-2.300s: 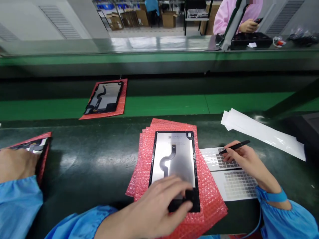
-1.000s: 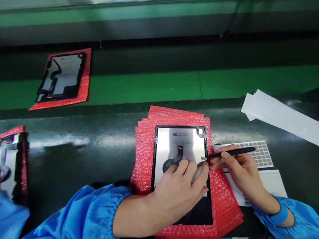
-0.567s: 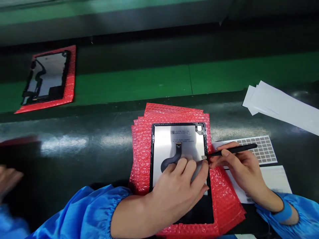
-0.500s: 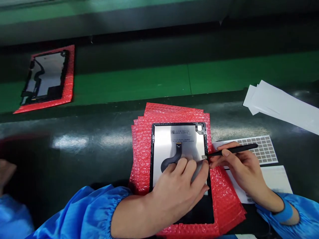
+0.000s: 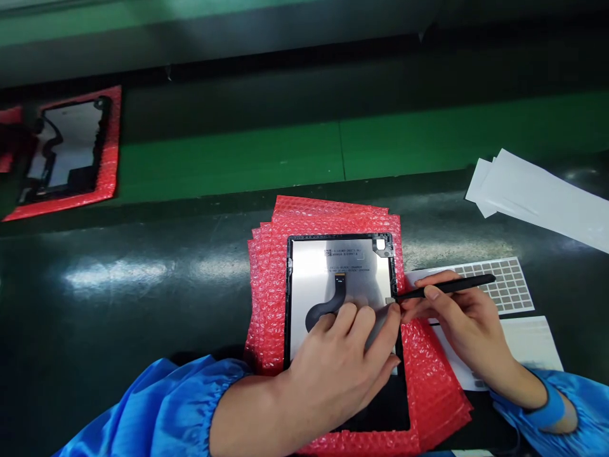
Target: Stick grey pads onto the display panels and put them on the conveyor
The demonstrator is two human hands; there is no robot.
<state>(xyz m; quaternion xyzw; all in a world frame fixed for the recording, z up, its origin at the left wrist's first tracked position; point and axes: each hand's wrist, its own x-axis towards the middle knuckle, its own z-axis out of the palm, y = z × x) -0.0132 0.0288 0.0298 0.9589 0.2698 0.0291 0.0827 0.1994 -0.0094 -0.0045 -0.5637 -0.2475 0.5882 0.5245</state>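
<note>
A tablet screen panel [image 5: 309, 254] lies back side up, with a dark frame, a silvery back and a curved black flex cable [image 5: 339, 295]. My left hand [image 5: 345, 358] rests across its lower half, fingers bent and apart, the index fingertip at a small grey sticker [image 5: 391, 301] by the right edge. My right hand [image 5: 459, 311] is closed around slim black tweezers [image 5: 451, 284], their thin tip at that sticker beside my left index finger. How far the sticker is stuck down I cannot tell. My left palm hides part of the panel.
Stacked red bubble-wrap sheets [image 5: 266, 285] lie under the panel. A sheet of small grey stickers [image 5: 511, 285] and a white sheet [image 5: 533, 343] are at the right. White strips [image 5: 547, 197] lie farther back. Another screen panel [image 5: 76, 143] sits on red bubble wrap on the green belt [image 5: 228, 162].
The far panel has shifted left in view, and more red wrap shows at the left edge. Another person's hand and sleeve at left have gone from view. My hands have barely moved.
</note>
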